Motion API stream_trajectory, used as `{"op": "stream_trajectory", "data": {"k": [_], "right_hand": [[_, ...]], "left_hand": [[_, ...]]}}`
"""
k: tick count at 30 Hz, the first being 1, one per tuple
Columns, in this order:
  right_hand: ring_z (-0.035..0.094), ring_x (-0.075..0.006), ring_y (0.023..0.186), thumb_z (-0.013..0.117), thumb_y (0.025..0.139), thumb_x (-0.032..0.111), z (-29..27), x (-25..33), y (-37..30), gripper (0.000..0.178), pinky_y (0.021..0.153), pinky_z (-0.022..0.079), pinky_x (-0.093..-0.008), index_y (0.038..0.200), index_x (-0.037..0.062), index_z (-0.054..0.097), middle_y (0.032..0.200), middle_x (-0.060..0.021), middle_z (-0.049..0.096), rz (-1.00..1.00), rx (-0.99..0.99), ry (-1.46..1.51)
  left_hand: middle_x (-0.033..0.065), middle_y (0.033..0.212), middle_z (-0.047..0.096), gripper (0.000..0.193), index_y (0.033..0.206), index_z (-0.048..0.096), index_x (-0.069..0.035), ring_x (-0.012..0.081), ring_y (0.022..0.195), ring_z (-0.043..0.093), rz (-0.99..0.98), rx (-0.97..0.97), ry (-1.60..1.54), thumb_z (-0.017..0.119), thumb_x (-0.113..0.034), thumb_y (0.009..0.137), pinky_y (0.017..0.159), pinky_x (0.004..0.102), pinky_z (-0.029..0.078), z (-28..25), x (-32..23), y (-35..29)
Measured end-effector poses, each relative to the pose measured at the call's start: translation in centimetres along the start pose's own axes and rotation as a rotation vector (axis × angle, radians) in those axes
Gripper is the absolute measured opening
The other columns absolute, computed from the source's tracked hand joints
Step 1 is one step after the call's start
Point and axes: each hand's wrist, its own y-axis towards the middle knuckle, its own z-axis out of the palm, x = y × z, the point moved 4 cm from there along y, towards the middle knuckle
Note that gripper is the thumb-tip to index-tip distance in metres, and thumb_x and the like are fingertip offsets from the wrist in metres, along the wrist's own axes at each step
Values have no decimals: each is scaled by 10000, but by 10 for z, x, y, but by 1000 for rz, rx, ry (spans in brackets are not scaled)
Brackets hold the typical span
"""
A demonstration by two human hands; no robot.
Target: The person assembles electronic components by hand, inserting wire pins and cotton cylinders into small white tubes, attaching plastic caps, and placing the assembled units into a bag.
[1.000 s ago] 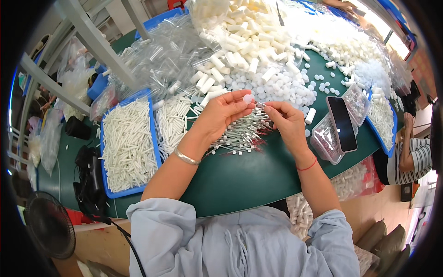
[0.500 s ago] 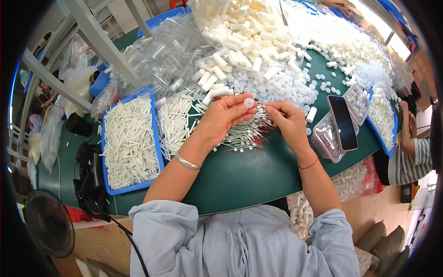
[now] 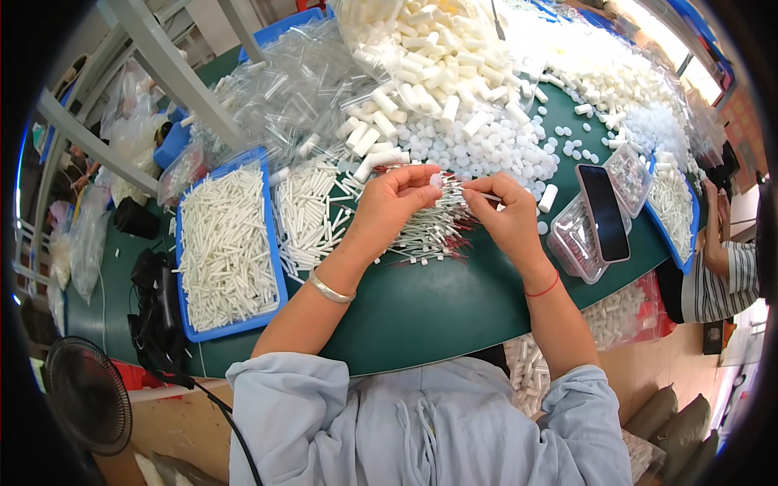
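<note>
Both hands at frame centre, above the worktop point(image 3: 421, 320). Left hand point(image 3: 399, 204): thumb and fingertips drawn together on 1 translucent white disc point(image 3: 436, 180), edge-on, just left of the right fingertips. Right hand point(image 3: 504, 212): thumb and index pinched on 1 thin white piece point(image 3: 491, 197), far end hidden, exact kind can't tell. Heap of thin wired pieces point(image 3: 429, 240), white and red, below and between hands. Loose discs point(image 3: 486, 151) upper centre, thick white cylinders point(image 3: 466, 61) above. Blue tray point(image 3: 243, 325) of white tubes point(image 3: 227, 251) left of centre. Phone point(image 3: 604, 212) leaning on clear box point(image 3: 571, 243), right side.
</note>
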Motion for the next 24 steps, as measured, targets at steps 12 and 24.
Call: {"op": "stream_trajectory", "data": {"k": [12, 24], "right_hand": [[581, -128, 603, 712, 786, 47, 3, 6, -1, 95, 553, 471, -235, 873, 12, 695, 780, -61, 606, -172, 95, -154], [606, -159, 660, 696, 789, 11, 9, 11, -5, 83, 591, 482, -260, 869, 5, 671, 818, -72, 631, -274, 42, -141]], "left_hand": [[86, 985, 672, 322, 1157, 617, 40, 139, 877, 657, -92, 88, 122, 651, -140, 893, 793, 241, 533, -3, 1, -2], [105, 897, 690, 263, 1077, 647, 58, 141, 772, 671, -109, 47, -55, 666, -112, 877, 728, 240, 554, 7, 8, -4]]}}
